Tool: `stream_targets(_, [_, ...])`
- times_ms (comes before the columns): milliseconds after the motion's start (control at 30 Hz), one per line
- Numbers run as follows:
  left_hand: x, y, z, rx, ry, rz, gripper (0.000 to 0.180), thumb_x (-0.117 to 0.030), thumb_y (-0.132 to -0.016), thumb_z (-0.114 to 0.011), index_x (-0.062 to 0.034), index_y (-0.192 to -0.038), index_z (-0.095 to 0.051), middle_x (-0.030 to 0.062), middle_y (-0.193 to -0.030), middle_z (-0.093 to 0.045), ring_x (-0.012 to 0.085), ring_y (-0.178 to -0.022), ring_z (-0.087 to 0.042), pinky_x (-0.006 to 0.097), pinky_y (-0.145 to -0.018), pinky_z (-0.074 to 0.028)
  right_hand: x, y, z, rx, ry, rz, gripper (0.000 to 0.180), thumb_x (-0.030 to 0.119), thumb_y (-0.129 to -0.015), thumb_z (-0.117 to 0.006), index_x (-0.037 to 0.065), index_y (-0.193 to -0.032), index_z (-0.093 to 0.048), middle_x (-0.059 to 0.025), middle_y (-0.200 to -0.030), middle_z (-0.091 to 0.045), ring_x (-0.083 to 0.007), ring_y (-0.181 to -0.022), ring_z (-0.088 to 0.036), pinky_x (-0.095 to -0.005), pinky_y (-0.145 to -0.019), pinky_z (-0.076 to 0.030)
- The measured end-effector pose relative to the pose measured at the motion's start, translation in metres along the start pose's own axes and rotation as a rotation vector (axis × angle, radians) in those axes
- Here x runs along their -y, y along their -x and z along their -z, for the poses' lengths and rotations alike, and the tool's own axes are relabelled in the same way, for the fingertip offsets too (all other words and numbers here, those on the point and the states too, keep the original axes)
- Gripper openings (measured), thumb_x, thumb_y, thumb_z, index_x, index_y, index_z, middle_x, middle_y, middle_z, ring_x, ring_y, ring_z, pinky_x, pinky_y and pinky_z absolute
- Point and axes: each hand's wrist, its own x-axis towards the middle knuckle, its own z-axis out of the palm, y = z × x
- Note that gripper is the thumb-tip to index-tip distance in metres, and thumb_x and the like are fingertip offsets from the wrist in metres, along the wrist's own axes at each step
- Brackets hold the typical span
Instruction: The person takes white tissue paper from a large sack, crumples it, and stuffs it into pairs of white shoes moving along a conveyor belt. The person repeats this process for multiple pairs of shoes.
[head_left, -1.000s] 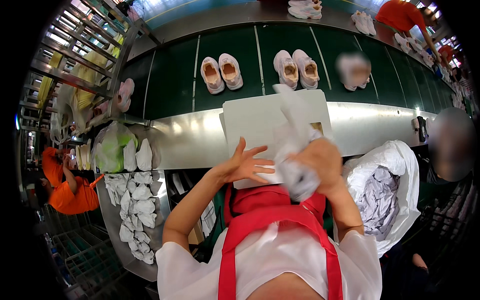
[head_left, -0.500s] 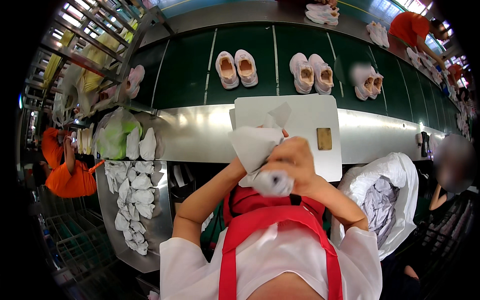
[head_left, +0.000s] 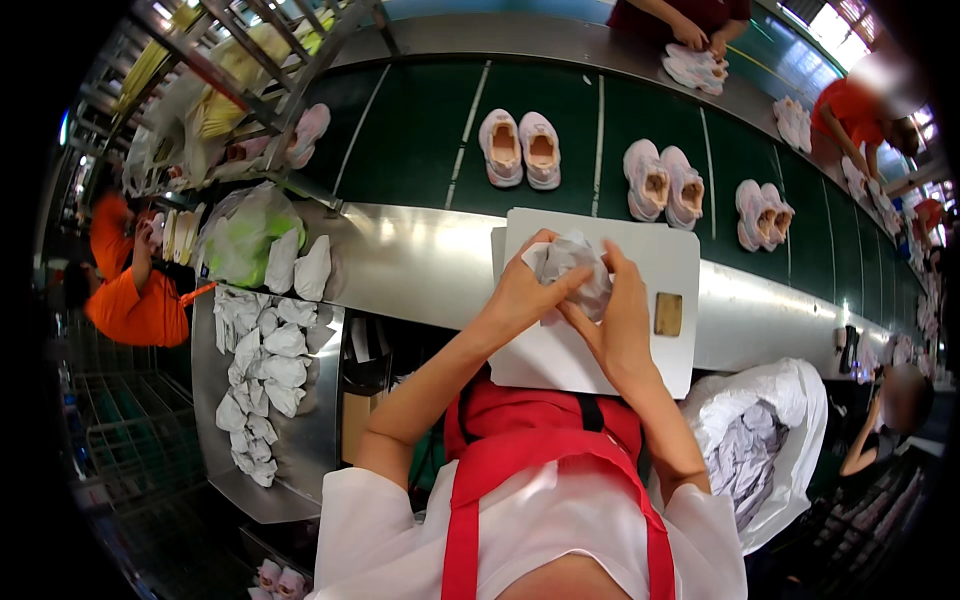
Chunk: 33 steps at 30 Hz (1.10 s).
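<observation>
Over a white board [head_left: 530, 355], my two hands close around a crumpled wad of white paper [head_left: 592, 292]. My left hand [head_left: 530, 285] cups its left side, thumb lying across the front. From the right, my right hand [head_left: 622, 315] presses its fingers and thumb against the same wad. A small brown block [head_left: 668, 314] rests on the board to the right of my hands. Beyond the board, a pair of pale pink sneakers [head_left: 540, 150] stands on the green belt [head_left: 420, 130], with another pair [head_left: 665, 185] to its right.
At left, a metal tray [head_left: 315, 440] holds several paper wads [head_left: 285, 370], beside a plastic bag with green contents [head_left: 245, 240]. A white sack [head_left: 800, 400] of loose paper stands at right. A metal rack [head_left: 270, 110] rises at far left. Co-workers sit across the belt and at both sides.
The paper, a loose sheet and roll before, is now bunched into a compact wad between both hands. My hands have moved farther over the board. The view has shifted, and a co-worker's hands show at top.
</observation>
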Motion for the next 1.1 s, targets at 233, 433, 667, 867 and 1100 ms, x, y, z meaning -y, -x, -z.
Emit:
stream_targets(233, [0.02,-0.019,-0.011,-0.255,-0.109,-0.201,0.042,-0.023,-0.081,-0.07,0.0037,-0.108,-0.054,0.0098,-0.094,-0.061,0.0146,-0.085,-0.057,0.028,-0.076,-0.048,-0.005,0.005,-0.036,0.126,-0.188,-0.217,0.073,0.012,-0.071,-0.072,0.0,-0.133,-0.034,-0.0203,-0.12,-0.05,-0.0347,-0.106,-0.053,-0.038,-0.09,-0.044])
stream_targets(433, [0.024,-0.05,-0.011,-0.144,0.267,-0.062,0.033,-0.026,-0.082,-0.07,0.0006,-0.098,-0.059,0.0107,-0.097,-0.063,0.0184,-0.095,-0.059,0.029,-0.085,-0.045,-0.033,-0.013,-0.052,0.351,-0.516,-0.311,0.065,0.011,-0.078,-0.063,0.001,-0.134,-0.033,-0.0143,-0.116,-0.054,-0.0262,-0.103,-0.056,-0.0336,-0.09,-0.044])
stream_targets(667, [0.034,-0.086,0.017,-0.291,0.725,-0.024,0.035,-0.028,-0.089,-0.062,-0.0085,-0.063,-0.05,0.0022,-0.05,-0.05,0.0104,-0.045,-0.048,0.024,-0.067,-0.05,-0.009,-0.042,-0.052,0.252,-0.407,-0.332,0.056,0.008,-0.079,-0.064,-0.002,-0.129,-0.041,-0.0172,-0.111,-0.058,-0.0277,-0.099,-0.059,-0.0355,-0.088,-0.045])
stream_targets(867, [0.074,-0.157,0.028,-0.157,0.546,-0.07,0.052,-0.04,-0.098,-0.033,-0.0073,-0.062,-0.053,0.007,-0.058,-0.055,0.0181,-0.058,-0.057,0.028,-0.057,-0.045,-0.059,-0.066,-0.066,0.152,-0.026,-0.223,0.04,0.015,-0.082,-0.064,0.006,-0.119,-0.05,-0.0235,-0.091,-0.062,-0.0352,-0.083,-0.063,-0.0386,-0.074,-0.048])
stream_targets(1100, [0.122,-0.298,0.071,-0.276,-0.793,-0.487,0.045,-0.007,-0.08,-0.06,0.0013,-0.123,-0.048,0.0212,-0.118,-0.054,0.0359,-0.111,-0.052,0.039,-0.096,-0.04,-0.164,-0.136,-0.073,0.093,0.387,-0.189,0.036,0.03,-0.074,-0.07,0.008,-0.095,-0.052,-0.0178,-0.07,-0.064,-0.0365,-0.064,-0.063,-0.0442,-0.057,-0.049])
